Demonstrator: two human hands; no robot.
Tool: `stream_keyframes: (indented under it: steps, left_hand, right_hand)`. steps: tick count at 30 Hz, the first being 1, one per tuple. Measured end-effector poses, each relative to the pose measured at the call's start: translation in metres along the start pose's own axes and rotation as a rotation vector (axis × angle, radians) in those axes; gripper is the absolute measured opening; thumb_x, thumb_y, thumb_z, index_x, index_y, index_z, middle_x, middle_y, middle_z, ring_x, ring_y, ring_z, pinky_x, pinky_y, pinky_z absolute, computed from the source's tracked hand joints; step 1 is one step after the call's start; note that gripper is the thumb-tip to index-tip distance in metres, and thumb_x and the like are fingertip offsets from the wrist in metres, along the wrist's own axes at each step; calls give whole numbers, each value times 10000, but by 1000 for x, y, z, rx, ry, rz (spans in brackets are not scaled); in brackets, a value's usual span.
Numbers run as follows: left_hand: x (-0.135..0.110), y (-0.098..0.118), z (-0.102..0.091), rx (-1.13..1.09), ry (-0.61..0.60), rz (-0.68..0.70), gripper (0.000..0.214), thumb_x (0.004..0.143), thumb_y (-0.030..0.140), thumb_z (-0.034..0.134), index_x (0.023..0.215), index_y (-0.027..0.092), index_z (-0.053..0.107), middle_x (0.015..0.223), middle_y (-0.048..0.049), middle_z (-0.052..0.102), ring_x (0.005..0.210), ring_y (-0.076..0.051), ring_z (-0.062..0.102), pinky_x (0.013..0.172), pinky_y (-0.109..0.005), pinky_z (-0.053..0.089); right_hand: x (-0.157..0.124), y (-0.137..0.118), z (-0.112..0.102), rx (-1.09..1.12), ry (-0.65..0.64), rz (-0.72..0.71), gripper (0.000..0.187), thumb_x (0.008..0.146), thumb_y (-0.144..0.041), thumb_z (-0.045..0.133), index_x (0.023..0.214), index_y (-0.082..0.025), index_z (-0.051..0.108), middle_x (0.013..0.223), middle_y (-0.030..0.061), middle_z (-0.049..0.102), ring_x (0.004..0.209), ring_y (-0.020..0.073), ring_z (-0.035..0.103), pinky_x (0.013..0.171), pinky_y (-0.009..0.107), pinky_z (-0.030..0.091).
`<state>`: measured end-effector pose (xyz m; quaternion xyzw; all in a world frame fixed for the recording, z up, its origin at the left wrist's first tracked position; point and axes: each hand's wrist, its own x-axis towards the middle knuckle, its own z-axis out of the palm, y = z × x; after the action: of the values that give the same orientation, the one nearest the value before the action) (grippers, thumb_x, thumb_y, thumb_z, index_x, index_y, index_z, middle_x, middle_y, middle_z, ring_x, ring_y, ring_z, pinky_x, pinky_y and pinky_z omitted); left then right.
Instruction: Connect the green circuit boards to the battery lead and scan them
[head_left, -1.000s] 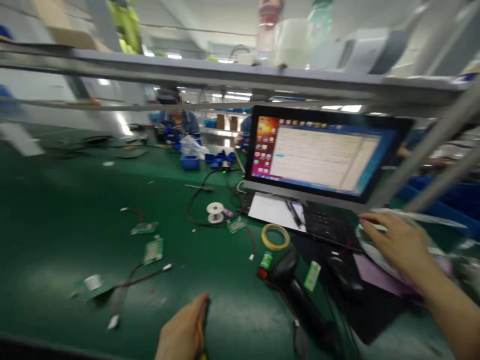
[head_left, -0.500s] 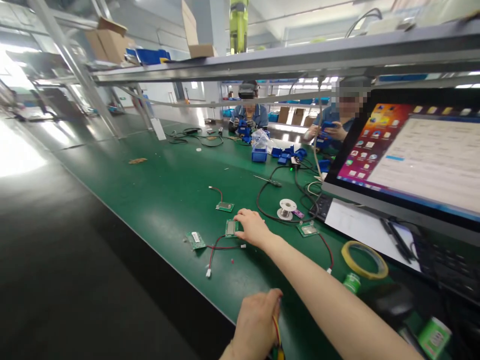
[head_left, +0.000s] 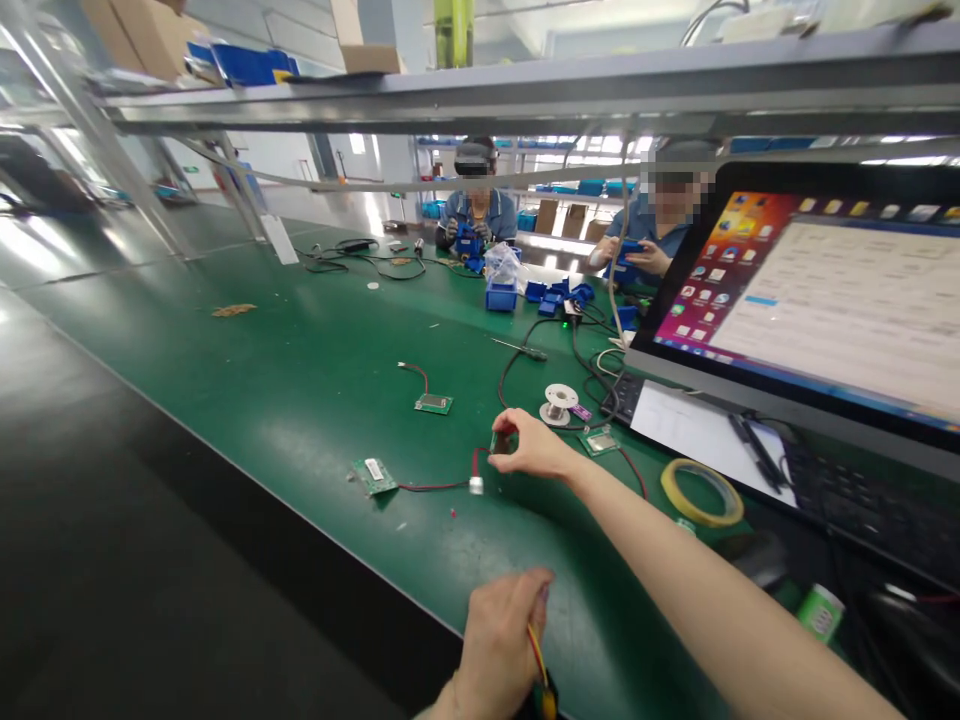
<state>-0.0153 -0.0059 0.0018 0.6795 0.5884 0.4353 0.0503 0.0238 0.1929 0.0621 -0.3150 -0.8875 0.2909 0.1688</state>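
Between the thumb and fingers of my right hand (head_left: 531,445) is a small green circuit board (head_left: 496,442), tipped on edge. Its red-black lead hangs down to a white connector (head_left: 476,485). My left hand (head_left: 501,635), low in the view, is closed around yellow, red and dark wires (head_left: 537,652); whatever they run to is mostly out of frame. To the left lies another circuit board (head_left: 375,476) with a white label and a lead. A board with a display (head_left: 434,403) rests farther back, and one more board (head_left: 598,442) lies right of my right hand.
A solder spool (head_left: 559,405), a screwdriver (head_left: 529,350) and black cables lie beyond my right hand. On the right are a monitor (head_left: 817,310), yellow tape roll (head_left: 703,492) and green cylinder (head_left: 820,612). Two people handle blue parts across the table, below a shelf (head_left: 450,105).
My right hand has lifted the display board off the table and tilted it, moving it rightward; its connector trails along. My left hand keeps its hold on the wires. The camera view has shifted.
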Motion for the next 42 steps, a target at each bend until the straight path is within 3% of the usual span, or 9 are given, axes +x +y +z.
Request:
stream_keyframes:
  steps: [4,8,15,22,25,29,34,38,42]
  left_hand:
    - [-6,-3,-1,-53,149,5,191,850,166,419,1024,176,496,715,-23,644,627,-119,606,586,-217,485]
    - [-5,5,3,-72,119,61,296,847,227,468,1117,112,434,542,31,525,479,-100,506,485,-203,430]
    - [4,28,15,47,-212,332,294,822,213,502,1111,170,461,624,19,573,541,-134,517,488,-246,409]
    - [9,33,18,197,-580,294,220,811,240,517,1030,219,506,714,12,581,629,-145,565,556,-242,443]
    - [13,34,14,165,-686,235,269,842,183,453,1104,242,475,818,-4,579,687,-125,577,611,-218,457]
    - [15,33,9,92,-740,225,280,861,168,398,1116,253,477,847,-3,557,701,-106,562,634,-200,441]
    - [14,32,5,75,-793,291,263,858,200,416,1073,302,529,756,20,504,650,-106,502,592,-207,377]
    - [20,30,0,38,-916,283,288,839,145,434,979,340,593,721,28,443,644,-97,457,569,-198,327]
    - [26,21,-6,-44,-940,250,380,823,69,391,976,344,604,731,22,405,664,-90,450,584,-184,334]
  right_hand:
    - [-55,23,-4,159,159,10,459,616,-287,641,1009,-197,421,946,11,495,875,126,522,822,283,440]
    - [-99,34,4,207,262,61,447,645,-258,626,1038,-214,418,1020,36,440,941,136,506,850,294,436]
    - [-144,35,-9,134,217,65,262,626,-260,668,812,-190,497,1150,109,490,1095,205,479,919,365,381]
    - [-164,30,-31,-36,182,82,239,626,-96,629,843,-172,563,1298,139,429,1224,253,374,1009,462,273]
    - [-188,14,-49,-248,245,143,217,703,-91,556,904,-173,578,1149,120,532,1086,235,495,914,430,390]
    - [-246,1,-68,-438,343,312,129,770,-209,524,879,-197,593,827,36,627,757,174,607,689,314,487]
    - [-315,5,-52,-544,423,635,218,817,-330,445,828,-207,625,731,19,675,550,162,623,501,280,453]
    - [-323,-2,-32,-550,376,720,235,830,-312,422,820,-211,634,733,12,692,563,167,643,496,272,452]
    - [-310,-16,-28,-633,391,760,187,817,-254,453,784,-224,635,745,13,694,543,162,640,460,253,419]
